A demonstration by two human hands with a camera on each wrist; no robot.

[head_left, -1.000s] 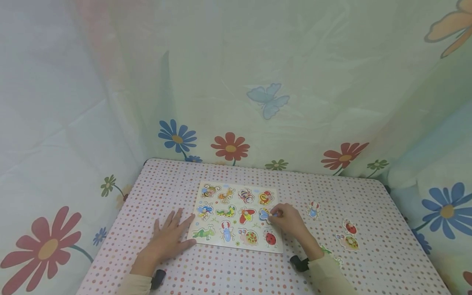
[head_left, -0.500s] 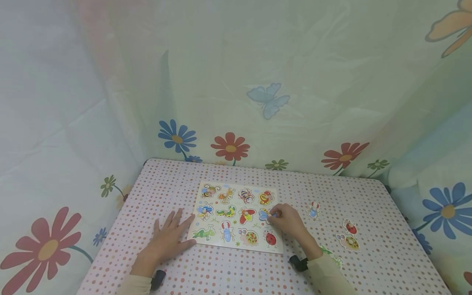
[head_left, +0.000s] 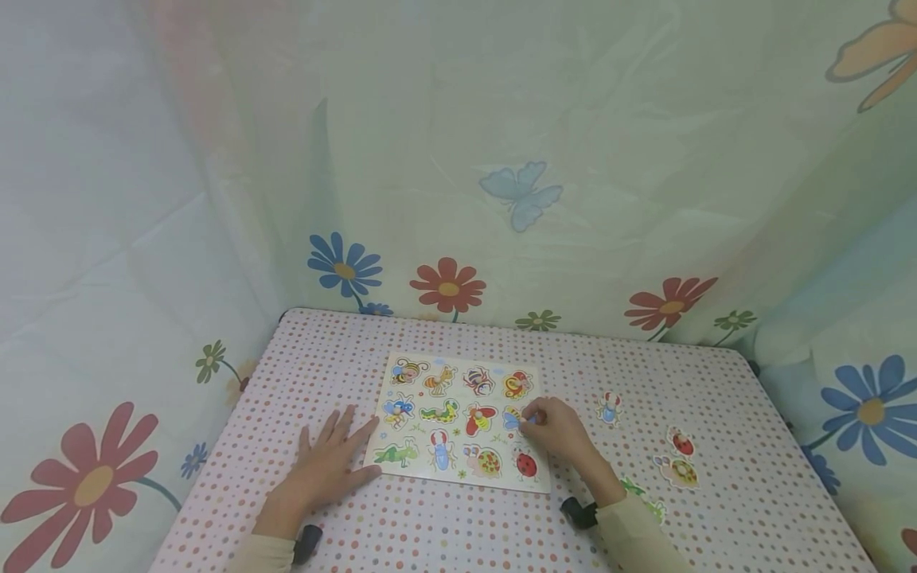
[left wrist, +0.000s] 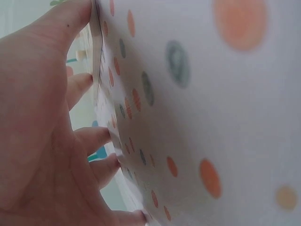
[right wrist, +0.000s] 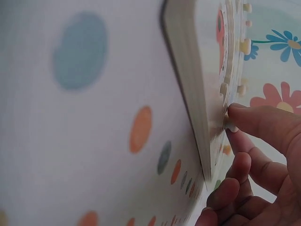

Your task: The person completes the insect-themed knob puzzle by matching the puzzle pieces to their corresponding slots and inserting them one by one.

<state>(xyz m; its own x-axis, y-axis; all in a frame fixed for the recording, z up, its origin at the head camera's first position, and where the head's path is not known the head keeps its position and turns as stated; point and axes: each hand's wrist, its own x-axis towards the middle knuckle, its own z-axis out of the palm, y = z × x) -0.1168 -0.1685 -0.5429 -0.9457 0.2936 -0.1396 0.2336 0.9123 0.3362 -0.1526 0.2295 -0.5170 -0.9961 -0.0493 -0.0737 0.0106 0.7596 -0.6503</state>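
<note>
A white puzzle board (head_left: 542, 481) printed with insects lies on the table, its upper two rows filled with knobbed pieces. My left hand (head_left: 328, 465) rests spread out at the board's left side, with the thumb and a fingertip touching its edge. At the right end of the middle row is a blue-winged insect puzzle piece (head_left: 512, 417). My right hand (head_left: 562, 434) pinches this piece between thumb and forefinger, and partly covers it. In the right wrist view, the thumb (right wrist: 261, 120) and forefinger meet at a small knob close over the board.
Right of the board lie loose puzzle pieces: a stag beetle (head_left: 609, 408), a ladybug (head_left: 680, 441), a snail (head_left: 682, 473) and a green piece (head_left: 653, 507) partly behind the right wrist. A dotted cloth (head_left: 444, 533) covers the table. Flower-printed curtains (head_left: 401, 159) stand behind and beside it.
The right hand has shifted very slightly at the blue-winged piece, its fingers covering a bit more of it. The left hand and the loose pieces have not moved.
</note>
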